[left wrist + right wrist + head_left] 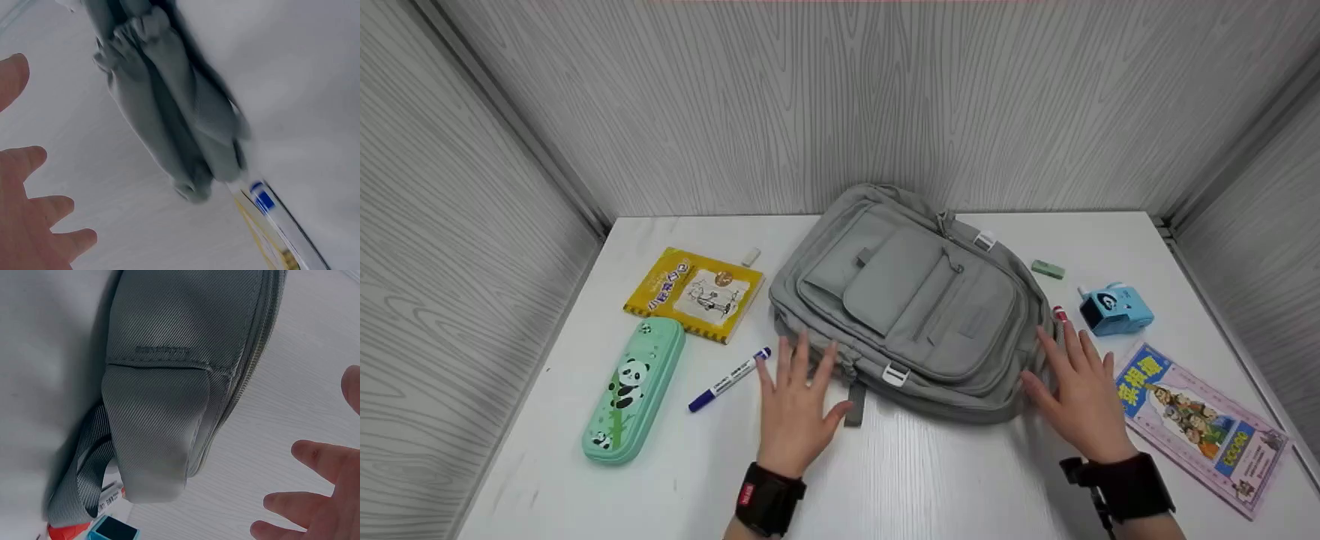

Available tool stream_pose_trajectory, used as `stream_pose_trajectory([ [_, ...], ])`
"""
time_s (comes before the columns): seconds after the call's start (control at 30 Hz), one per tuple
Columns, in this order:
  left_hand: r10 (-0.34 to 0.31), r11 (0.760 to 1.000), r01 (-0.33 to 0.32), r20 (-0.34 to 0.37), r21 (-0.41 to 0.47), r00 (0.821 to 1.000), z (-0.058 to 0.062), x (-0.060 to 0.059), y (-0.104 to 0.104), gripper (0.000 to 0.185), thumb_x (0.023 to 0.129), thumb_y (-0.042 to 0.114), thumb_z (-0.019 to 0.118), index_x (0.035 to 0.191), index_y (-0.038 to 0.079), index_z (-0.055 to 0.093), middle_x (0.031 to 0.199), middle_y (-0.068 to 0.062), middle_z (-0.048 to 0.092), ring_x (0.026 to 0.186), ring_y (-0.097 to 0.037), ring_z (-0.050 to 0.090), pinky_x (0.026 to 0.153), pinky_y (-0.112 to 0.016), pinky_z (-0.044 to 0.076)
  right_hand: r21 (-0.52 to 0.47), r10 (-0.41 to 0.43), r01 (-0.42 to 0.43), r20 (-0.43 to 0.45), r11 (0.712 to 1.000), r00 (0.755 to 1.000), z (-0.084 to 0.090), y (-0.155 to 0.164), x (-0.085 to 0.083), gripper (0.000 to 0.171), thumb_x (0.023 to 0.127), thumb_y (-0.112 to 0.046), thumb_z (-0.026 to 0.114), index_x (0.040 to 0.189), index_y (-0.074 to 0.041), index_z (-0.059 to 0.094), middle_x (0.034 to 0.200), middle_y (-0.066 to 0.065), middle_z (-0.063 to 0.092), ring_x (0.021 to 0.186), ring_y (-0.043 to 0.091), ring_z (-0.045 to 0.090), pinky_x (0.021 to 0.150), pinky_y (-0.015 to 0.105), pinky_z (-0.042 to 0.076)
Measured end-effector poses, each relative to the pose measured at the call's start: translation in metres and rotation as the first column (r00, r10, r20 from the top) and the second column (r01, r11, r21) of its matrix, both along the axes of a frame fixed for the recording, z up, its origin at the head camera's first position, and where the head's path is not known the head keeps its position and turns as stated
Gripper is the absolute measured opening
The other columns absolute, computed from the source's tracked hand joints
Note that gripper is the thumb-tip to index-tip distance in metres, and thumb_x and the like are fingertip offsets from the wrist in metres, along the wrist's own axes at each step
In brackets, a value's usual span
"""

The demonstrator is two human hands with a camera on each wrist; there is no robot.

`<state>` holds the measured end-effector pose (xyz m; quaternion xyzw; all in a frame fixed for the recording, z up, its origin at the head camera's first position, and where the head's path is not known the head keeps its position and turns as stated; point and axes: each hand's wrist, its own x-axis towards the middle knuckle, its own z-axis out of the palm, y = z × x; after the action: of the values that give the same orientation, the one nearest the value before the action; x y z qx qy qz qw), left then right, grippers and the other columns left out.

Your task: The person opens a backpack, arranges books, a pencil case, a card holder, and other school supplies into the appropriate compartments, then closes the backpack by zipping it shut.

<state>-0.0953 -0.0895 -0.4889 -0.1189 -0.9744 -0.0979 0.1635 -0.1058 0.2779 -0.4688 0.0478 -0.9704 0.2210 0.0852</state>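
Note:
A grey backpack lies at a slant on the table, front pockets facing up. My left hand, fingers spread and holding nothing, is by its lower left edge. In the left wrist view those fingers appear apart from the grey fabric. At the lower right end of the bag is my right hand, also spread and without anything in it. The right wrist view has a side pocket and webbing strap of the bag. Left of my left hand lies a blue-capped marker.
On the left are a green panda pencil case, a yellow book and a white eraser. At right lie a green eraser, a blue sharpener-like box, a partly hidden red-capped item and a pink book.

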Motion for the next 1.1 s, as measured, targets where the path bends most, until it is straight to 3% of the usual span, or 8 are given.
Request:
stream_pose_trajectory([
  [0.1,-0.087,0.996,0.086,-0.011,-0.034,0.996,0.002,-0.001,0.03,0.081,0.082,0.054,0.073,0.151,0.024,0.042,0.161,-0.017,0.033,0.146,-0.044,0.034,0.114,-0.068,0.027,-0.082,-0.003,0.003,-0.01,0.997,1.0,0.0,-0.001,-0.013,0.062,0.097,-0.029,0.062,0.149,-0.003,0.042,0.159,0.031,0.026,0.146,0.055,0.022,0.113,0.075,0.015],
  [0.23,-0.192,0.974,0.191,0.004,-0.12,0.981,0.002,0.002,0.069,0.078,0.085,0.058,0.067,0.152,0.028,0.041,0.162,-0.013,0.032,0.148,-0.038,0.035,0.114,-0.063,0.031,-0.128,-0.01,0.016,0.045,0.992,0.999,0.0,0.001,-0.034,0.061,0.099,-0.027,0.059,0.15,0.0,0.039,0.158,0.032,0.026,0.145,0.054,0.025,0.113,0.07,0.025],
  [0.4,-0.266,0.928,0.265,0.03,-0.263,0.963,-0.008,0.008,0.105,0.075,0.088,0.061,0.061,0.153,0.034,0.035,0.162,-0.005,0.034,0.148,-0.029,0.037,0.116,-0.056,0.033,-0.119,0.015,0.005,0.159,0.993,0.987,0.0,0.006,-0.057,0.062,0.101,-0.029,0.055,0.152,0.001,0.035,0.158,0.035,0.025,0.143,0.054,0.028,0.112,0.068,0.029],
  [0.57,-0.316,0.899,0.31,0.034,-0.309,0.948,-0.016,0.013,0.126,0.061,0.093,0.047,0.063,0.149,0.03,0.044,0.147,0.0,0.054,0.138,-0.022,0.051,0.114,-0.05,0.038,-0.075,0.037,-0.015,0.292,0.997,0.956,0.0,0.012,-0.076,0.061,0.101,-0.025,0.052,0.151,0.004,0.034,0.158,0.038,0.016,0.143,0.057,0.023,0.112,0.068,0.028],
  [0.67,-0.328,0.894,0.309,-0.005,-0.324,0.945,-0.021,0.012,0.131,0.048,0.093,0.034,0.065,0.14,0.027,0.055,0.127,0.004,0.065,0.124,-0.018,0.061,0.108,-0.046,0.045,-0.033,0.038,-0.029,0.329,0.999,0.944,-0.002,0.014,-0.08,0.055,0.099,-0.02,0.05,0.147,0.006,0.039,0.157,0.04,0.014,0.141,0.059,0.023,0.11,0.069,0.03],
  [0.8,-0.331,0.9,0.288,-0.083,-0.326,0.94,-0.026,0.007,0.128,0.029,0.091,0.022,0.065,0.12,0.026,0.066,0.104,0.008,0.07,0.104,-0.013,0.066,0.096,-0.038,0.052,0.011,0.028,-0.033,0.313,0.999,0.95,-0.004,0.013,-0.076,0.049,0.095,-0.015,0.05,0.139,0.007,0.049,0.156,0.038,0.021,0.137,0.06,0.031,0.105,0.07,0.036],
  [1.0,-0.354,0.923,0.306,-0.202,-0.234,0.913,-0.033,-0.005,0.107,0.008,0.085,0.02,0.066,0.09,0.025,0.069,0.083,0.01,0.07,0.08,-0.008,0.066,0.074,-0.026,0.053,0.045,0.029,-0.041,0.26,0.998,0.965,-0.005,0.006,-0.058,0.038,0.094,-0.018,0.054,0.121,0.007,0.063,0.148,0.033,0.039,0.122,0.052,0.05,0.093,0.066,0.046],
  [1.1,-0.353,0.932,0.316,-0.248,-0.179,0.902,-0.035,-0.011,0.091,0.007,0.082,0.018,0.068,0.086,0.023,0.069,0.079,0.009,0.069,0.076,-0.009,0.066,0.071,-0.027,0.053,0.044,0.037,-0.049,0.241,0.998,0.97,-0.004,-0.001,-0.045,0.033,0.094,-0.023,0.058,0.111,0.004,0.067,0.143,0.034,0.044,0.119,0.051,0.053,0.093,0.064,0.047],
])
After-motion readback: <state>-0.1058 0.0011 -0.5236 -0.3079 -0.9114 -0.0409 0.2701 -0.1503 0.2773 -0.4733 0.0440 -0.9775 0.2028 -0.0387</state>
